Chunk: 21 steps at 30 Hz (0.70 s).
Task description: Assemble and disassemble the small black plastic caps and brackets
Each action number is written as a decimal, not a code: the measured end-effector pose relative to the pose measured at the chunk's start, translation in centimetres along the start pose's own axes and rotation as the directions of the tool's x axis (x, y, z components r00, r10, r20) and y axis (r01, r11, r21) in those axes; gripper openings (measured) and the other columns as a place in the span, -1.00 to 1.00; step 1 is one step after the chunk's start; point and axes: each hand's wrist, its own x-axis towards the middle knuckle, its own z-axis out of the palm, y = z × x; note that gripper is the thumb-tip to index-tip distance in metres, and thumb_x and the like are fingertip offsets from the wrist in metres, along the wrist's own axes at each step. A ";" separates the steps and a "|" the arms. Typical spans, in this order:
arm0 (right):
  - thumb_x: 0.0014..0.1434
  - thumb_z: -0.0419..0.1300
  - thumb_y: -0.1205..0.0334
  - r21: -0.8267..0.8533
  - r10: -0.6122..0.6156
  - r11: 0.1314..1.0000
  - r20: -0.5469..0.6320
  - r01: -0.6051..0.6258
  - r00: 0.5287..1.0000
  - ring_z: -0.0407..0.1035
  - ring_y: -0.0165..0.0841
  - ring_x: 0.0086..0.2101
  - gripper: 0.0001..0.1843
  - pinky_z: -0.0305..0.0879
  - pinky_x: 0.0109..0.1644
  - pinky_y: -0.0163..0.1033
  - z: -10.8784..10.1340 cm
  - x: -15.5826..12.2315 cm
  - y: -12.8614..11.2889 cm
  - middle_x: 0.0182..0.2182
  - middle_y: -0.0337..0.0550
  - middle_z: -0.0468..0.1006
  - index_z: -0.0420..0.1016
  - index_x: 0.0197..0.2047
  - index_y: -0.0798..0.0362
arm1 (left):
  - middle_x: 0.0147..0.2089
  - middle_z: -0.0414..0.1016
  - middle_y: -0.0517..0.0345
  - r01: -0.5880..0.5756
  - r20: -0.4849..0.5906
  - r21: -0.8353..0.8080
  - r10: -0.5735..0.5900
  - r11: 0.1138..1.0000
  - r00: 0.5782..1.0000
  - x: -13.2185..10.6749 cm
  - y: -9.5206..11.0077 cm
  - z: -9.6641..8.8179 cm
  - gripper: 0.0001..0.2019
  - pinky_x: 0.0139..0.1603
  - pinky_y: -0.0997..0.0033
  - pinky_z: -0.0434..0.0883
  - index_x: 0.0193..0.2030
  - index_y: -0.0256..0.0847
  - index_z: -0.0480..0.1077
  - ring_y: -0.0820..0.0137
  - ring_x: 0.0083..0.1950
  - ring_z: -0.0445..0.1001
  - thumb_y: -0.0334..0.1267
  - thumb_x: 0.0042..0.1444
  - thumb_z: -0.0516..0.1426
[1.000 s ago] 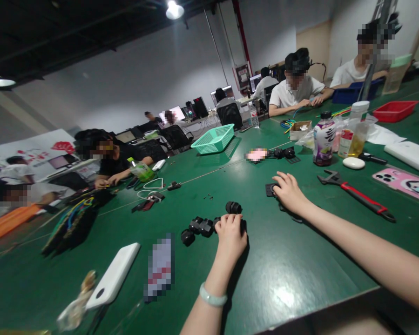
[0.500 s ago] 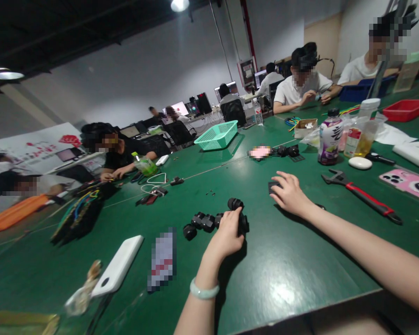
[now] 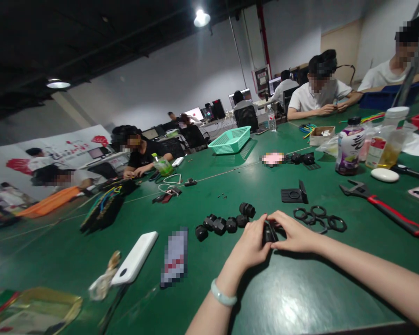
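My left hand, a pale green bangle on its wrist, is closed on a black cable gland. Meeting it fingertip to fingertip, my right hand pinches a thin black bracket against the gland. Fingers hide much of both parts. To the left, several more black cable glands lie in a loose row. Several black ring nuts rest just beyond my right hand, and behind them stands a black L-shaped bracket with a round hole.
An adjustable wrench with red-black handle lies right, near a white oval object and drink bottle. A white power bank and a blurred-out flat item lie left. A green basket stands farther back. Co-workers sit around the table.
My left hand has come away from the row of glands with one in its grasp. My right hand has moved back toward it with a bracket, uncovering the ring nuts. The view has shifted.
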 end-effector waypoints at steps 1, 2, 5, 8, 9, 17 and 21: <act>-0.18 0.24 0.20 0.026 -0.003 1.000 0.002 0.003 1.000 0.21 -0.27 -0.10 -0.36 0.18 -0.04 -0.15 0.1 -0.1 0.0 -0.11 -0.01 0.29 0.16 0.01 0.10 | 0.15 0.09 -0.13 0.001 0.003 -0.004 -0.001 1.000 1.000 -0.1 0.1 0.0 -0.34 0.11 0.07 0.11 0.17 -0.29 -0.14 0.18 0.14 0.11 -0.33 -0.08 0.07; -0.19 0.24 0.20 0.047 -0.006 0.999 0.010 0.005 1.000 0.21 -0.27 -0.10 -0.34 0.18 -0.03 -0.15 0.1 -0.1 0.1 -0.10 -0.02 0.29 0.15 0.01 0.10 | 0.15 0.09 -0.13 0.003 0.004 -0.005 -0.003 1.000 1.000 -0.1 0.2 0.0 -0.34 0.11 0.07 0.10 0.16 -0.29 -0.13 0.18 0.14 0.11 -0.33 -0.09 0.07; -0.20 0.25 0.18 0.046 -0.001 0.999 0.014 0.001 1.000 0.23 -0.28 -0.10 -0.30 0.18 -0.02 -0.15 0.0 -0.3 0.7 -0.10 -0.02 0.30 0.13 0.03 0.10 | 0.14 0.10 -0.12 0.013 -0.003 0.012 -0.012 1.000 1.000 -0.1 0.4 -0.2 -0.34 0.11 0.09 0.10 0.16 -0.29 -0.11 0.19 0.13 0.12 -0.33 -0.10 0.08; -0.18 0.24 0.13 -0.073 0.008 0.997 -0.061 -0.013 0.998 0.22 -0.27 -0.10 -0.32 0.18 -0.02 -0.15 -1.1 -0.2 1.7 -0.10 -0.01 0.31 0.14 0.02 0.10 | 0.10 0.15 -0.13 0.037 -0.026 0.067 -0.035 0.997 0.999 0.0 0.1 -0.4 -0.35 0.11 0.12 0.10 0.15 -0.33 -0.10 0.20 0.10 0.14 -0.33 -0.10 0.07; -0.16 0.22 0.12 -0.131 0.004 0.991 -0.099 -0.016 0.995 0.21 -0.27 -0.08 -0.33 0.16 -0.01 -0.14 -1.6 -0.2 2.1 -0.10 0.00 0.30 0.14 0.03 0.11 | 0.08 0.17 -0.14 0.050 -0.039 0.092 -0.046 0.995 0.998 0.1 0.0 -0.5 -0.36 0.10 0.12 0.09 0.15 -0.34 -0.09 0.20 0.09 0.15 -0.33 -0.10 0.07; -0.02 0.09 0.01 -0.618 -0.016 0.769 -0.272 -0.162 0.962 -0.04 -0.11 0.07 -0.38 -0.14 0.08 0.09 -6.0 0.3 5.1 -0.03 0.07 0.29 0.14 0.06 0.16 | 0.00 0.23 -0.12 0.090 -0.069 0.206 -0.077 0.974 0.995 0.7 -1.0 -0.5 -0.42 0.03 0.08 0.10 0.13 -0.32 -0.04 0.17 0.03 0.18 -0.30 -0.06 0.04; 0.04 0.01 -0.03 -0.709 0.058 0.644 -0.330 -0.288 0.942 -0.11 -0.06 0.09 -0.41 -0.26 0.04 0.19 -6.4 0.7 5.2 -0.04 0.08 0.31 0.13 0.08 0.12 | -0.02 0.25 -0.11 0.097 -0.074 0.205 -0.083 0.974 0.994 0.8 -0.9 -0.5 -0.42 0.02 0.09 0.10 0.14 -0.30 -0.06 0.18 0.02 0.19 -0.30 -0.05 0.03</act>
